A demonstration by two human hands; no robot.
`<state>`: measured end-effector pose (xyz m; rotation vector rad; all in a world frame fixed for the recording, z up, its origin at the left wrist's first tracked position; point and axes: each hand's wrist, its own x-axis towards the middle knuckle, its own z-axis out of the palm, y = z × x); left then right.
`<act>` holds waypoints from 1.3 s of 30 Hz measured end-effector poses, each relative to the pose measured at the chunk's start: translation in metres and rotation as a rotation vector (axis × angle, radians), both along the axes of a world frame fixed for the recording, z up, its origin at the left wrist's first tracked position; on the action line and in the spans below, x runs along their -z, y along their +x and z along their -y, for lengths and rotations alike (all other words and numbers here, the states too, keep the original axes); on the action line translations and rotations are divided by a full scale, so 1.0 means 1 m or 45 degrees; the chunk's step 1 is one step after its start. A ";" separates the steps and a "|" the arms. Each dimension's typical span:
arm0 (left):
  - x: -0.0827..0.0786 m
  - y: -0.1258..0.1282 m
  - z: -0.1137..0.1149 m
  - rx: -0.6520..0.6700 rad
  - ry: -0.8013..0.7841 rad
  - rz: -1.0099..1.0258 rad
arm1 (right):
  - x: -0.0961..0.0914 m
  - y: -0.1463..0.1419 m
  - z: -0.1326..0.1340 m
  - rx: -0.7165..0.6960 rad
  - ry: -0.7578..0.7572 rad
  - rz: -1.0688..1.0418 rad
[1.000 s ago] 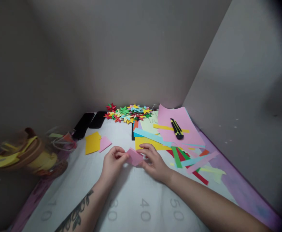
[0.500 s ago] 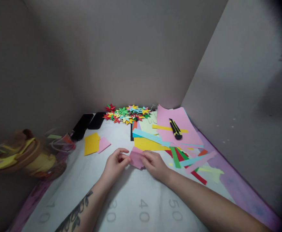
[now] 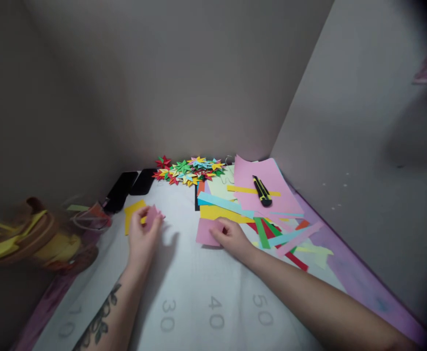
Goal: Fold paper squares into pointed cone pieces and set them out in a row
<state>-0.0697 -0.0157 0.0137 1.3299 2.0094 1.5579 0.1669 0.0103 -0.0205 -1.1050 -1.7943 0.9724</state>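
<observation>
My left hand (image 3: 142,236) is raised over the left side of the white mat, thumb and fingers pinched on a small piece of pink paper (image 3: 152,216). Just behind that hand lies yellow paper (image 3: 130,210), partly covered by it. A pink paper square (image 3: 205,232) is gripped by its right edge in my right hand (image 3: 232,239), thumb on top. The square is held near the front edge of a yellow sheet (image 3: 221,213). A clear gap separates the two hands.
Colourful folded paper stars (image 3: 187,171) are heaped at the back. A utility knife (image 3: 262,191) rests on pink sheets (image 3: 284,192) at right, with loose paper strips (image 3: 282,239) nearer me. Two black phones (image 3: 143,182) and a brown-and-yellow object (image 3: 38,239) are at left.
My left hand has moved left, away from the pink square, and now holds a pink piece near the yellow paper. My right hand has stayed nearly in place, keeping the square.
</observation>
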 end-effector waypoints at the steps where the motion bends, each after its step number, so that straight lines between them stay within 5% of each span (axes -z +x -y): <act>1: 0.001 0.010 0.004 0.184 -0.031 -0.012 | -0.001 -0.001 0.001 -0.062 0.015 0.021; 6: 0.010 0.049 0.020 0.736 -0.180 -0.046 | -0.002 -0.004 0.009 -0.288 0.139 0.139; 13: 0.008 0.038 0.021 1.005 -0.297 -0.677 | 0.000 -0.004 0.006 -0.074 0.168 0.216; 15: 0.007 0.033 0.019 0.962 -0.305 -0.919 | -0.001 -0.002 0.004 0.015 0.145 0.191; 19: 0.010 0.023 0.015 0.523 -0.377 -1.130 | -0.002 0.001 0.001 0.106 0.075 0.133; 22: 0.012 0.022 0.012 0.414 -0.290 -0.948 | -0.003 0.001 0.002 0.065 0.054 0.125; 25: 0.009 0.030 0.015 0.606 -0.213 -0.438 | -0.005 0.000 0.004 -0.131 0.027 0.148; 28: 0.005 0.042 0.020 0.870 -0.364 0.063 | -0.005 -0.001 0.007 -0.332 0.011 0.190; 32: 0.003 0.047 0.022 0.837 -0.440 0.199 | -0.001 0.000 0.007 -0.264 0.002 0.108; 35: 0.004 0.043 0.017 0.708 -0.455 0.329 | 0.003 0.004 0.005 -0.159 0.216 0.000; 39: 0.006 0.036 0.013 0.688 -0.523 0.503 | 0.002 0.009 0.005 -0.312 0.648 0.243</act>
